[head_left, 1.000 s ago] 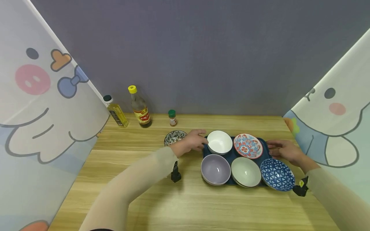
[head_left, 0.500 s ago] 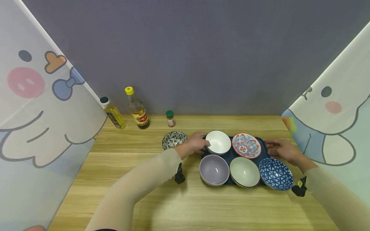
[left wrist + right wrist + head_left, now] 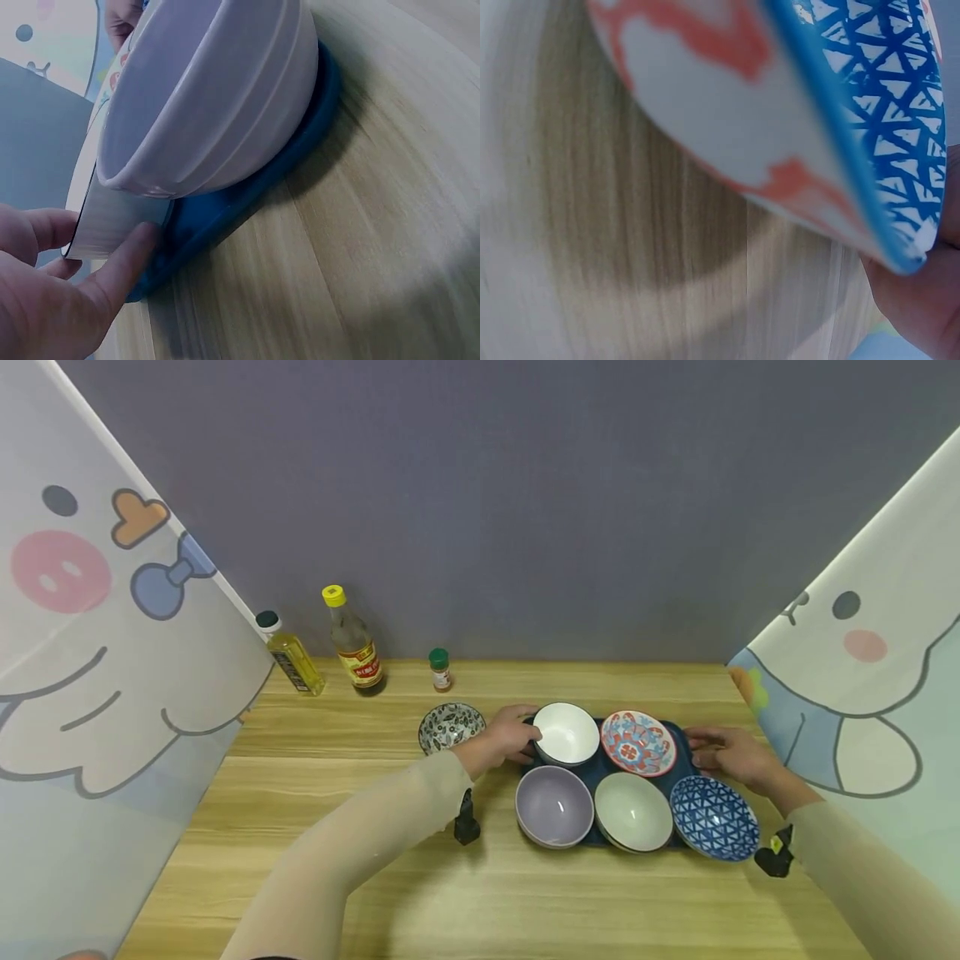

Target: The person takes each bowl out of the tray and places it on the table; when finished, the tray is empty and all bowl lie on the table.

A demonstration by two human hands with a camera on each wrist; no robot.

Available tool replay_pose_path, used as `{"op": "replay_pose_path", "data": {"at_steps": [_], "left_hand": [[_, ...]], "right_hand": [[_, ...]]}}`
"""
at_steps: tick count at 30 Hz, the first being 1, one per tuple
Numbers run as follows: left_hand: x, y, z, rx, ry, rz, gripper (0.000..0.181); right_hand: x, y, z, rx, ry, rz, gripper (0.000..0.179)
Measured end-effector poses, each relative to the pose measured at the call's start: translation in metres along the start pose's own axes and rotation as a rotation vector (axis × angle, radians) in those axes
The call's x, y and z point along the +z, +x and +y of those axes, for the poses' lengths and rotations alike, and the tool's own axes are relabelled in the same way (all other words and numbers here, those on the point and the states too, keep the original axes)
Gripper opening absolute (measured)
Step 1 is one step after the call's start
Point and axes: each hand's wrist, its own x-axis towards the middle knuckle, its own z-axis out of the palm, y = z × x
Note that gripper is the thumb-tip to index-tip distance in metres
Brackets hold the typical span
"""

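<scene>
A dark blue tray point(image 3: 595, 771) carries several bowls. My left hand point(image 3: 506, 738) is at its left end, thumb and fingers set around the side of a white bowl point(image 3: 567, 732). In the left wrist view the thumb point(image 3: 139, 244) presses the bowl's outer side and another finger lies at its rim. At the tray's right end, my right hand point(image 3: 738, 756) holds the edge with bent fingers; the right wrist view mostly hides them behind a blue-and-white patterned bowl point(image 3: 715, 817). A lavender bowl point(image 3: 554, 807), a pale green bowl point(image 3: 633, 812) and a red-and-blue patterned bowl point(image 3: 638, 742) share the tray.
A black-and-white floral bowl point(image 3: 452, 727) stands left of the tray, partly behind my left forearm. Farther back are a green-capped spice jar point(image 3: 440, 670), a yellow-capped sauce bottle point(image 3: 357, 647) and an oil bottle point(image 3: 294, 658). A grey wall point(image 3: 480, 510) closes the table's point(image 3: 555, 910) rear.
My left hand has moved slightly right, its fingers closing in from spread to around the white bowl's side. My right hand stays at the tray's edge. The head view has shifted a little.
</scene>
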Motion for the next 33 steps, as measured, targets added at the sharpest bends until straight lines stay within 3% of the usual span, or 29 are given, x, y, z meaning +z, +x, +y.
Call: {"op": "replay_pose_path", "data": {"at_steps": [10,18,24,33], "left_hand": [[0.001,0.0,-0.001,0.013,-0.052,0.048,0.062],[-0.005,-0.005,0.008,0.003,-0.07,0.07,0.061],[-0.019,-0.011,0.018,0.02,-0.116,0.043,0.062],[-0.05,-0.033,0.028,0.065,-0.13,0.052,0.059]], "right_hand": [[0.0,-0.002,-0.004,0.009,-0.012,0.017,0.063],[0.004,-0.003,-0.003,0.015,-0.026,0.026,0.062],[0.004,-0.003,-0.003,0.008,-0.05,0.025,0.063],[0.002,-0.003,-0.002,0.003,-0.072,0.024,0.063]]}}
